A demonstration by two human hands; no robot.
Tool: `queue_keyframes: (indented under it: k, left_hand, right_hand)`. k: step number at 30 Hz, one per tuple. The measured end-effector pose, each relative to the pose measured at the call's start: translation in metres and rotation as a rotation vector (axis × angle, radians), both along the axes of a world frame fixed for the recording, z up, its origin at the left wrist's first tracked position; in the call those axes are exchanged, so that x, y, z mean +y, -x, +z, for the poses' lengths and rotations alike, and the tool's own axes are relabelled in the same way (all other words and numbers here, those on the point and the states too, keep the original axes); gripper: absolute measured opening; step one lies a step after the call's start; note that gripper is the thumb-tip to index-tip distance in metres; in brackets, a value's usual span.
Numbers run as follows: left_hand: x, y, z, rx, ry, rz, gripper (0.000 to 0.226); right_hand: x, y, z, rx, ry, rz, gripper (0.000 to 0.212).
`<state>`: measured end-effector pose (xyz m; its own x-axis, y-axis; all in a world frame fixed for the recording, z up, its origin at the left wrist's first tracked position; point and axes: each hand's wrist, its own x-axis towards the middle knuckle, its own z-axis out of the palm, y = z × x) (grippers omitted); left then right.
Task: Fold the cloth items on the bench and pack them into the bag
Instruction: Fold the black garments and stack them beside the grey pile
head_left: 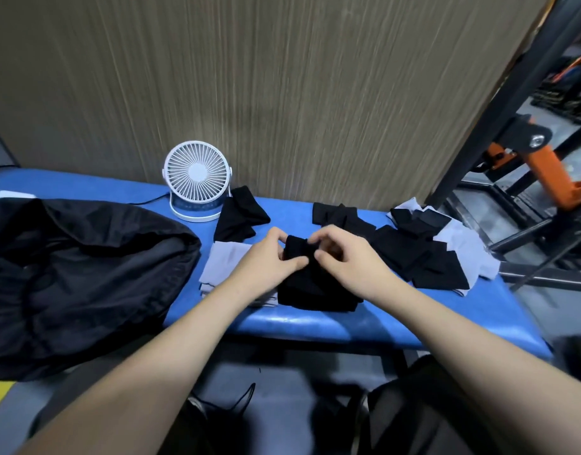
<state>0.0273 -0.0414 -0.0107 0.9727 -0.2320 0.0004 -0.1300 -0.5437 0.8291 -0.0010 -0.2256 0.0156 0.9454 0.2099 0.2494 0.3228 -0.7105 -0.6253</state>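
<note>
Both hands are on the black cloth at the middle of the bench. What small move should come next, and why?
Probably bring the pinched top edge down over the black cloth and press it flat. The left hand and right hand pinch its raised far end, so the fold looks unfinished; the bag waits at left.

No text can be read anywhere (the picture is blurred).

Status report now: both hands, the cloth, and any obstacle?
Left hand and right hand both pinch the black folded cloth on the blue padded bench. Large black fabric bag lies left. Nothing blocks.
</note>
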Motion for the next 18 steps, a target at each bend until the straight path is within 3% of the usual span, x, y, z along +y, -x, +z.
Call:
queue_keyframes:
  k: [3, 6, 9, 12, 18]
  left_hand:
    - [0.000, 0.002, -0.001, -0.130, -0.118, -0.012, 0.043]
    - [0.000, 0.003, -0.002, -0.219, -0.296, -0.059, 0.026]
    - [-0.001, 0.005, -0.003, -0.296, -0.487, -0.071, 0.022]
    - [-0.004, 0.006, -0.007, -0.399, -0.627, -0.040, 0.033]
    - [-0.004, -0.002, -0.019, -0.482, -0.742, -0.074, 0.050]
  right_hand:
    - [-0.013, 0.002, -0.015, -0.085, 0.276, 0.024, 0.019]
    - [-0.019, 0.003, -0.034, -0.094, 0.398, 0.087, 0.024]
    - [-0.018, 0.002, -0.044, -0.130, 0.430, 0.074, 0.026]
    - [-0.012, 0.002, -0.050, -0.189, 0.474, 0.044, 0.030]
    - [-0.006, 0.003, -0.057, -0.238, 0.522, 0.025, 0.035]
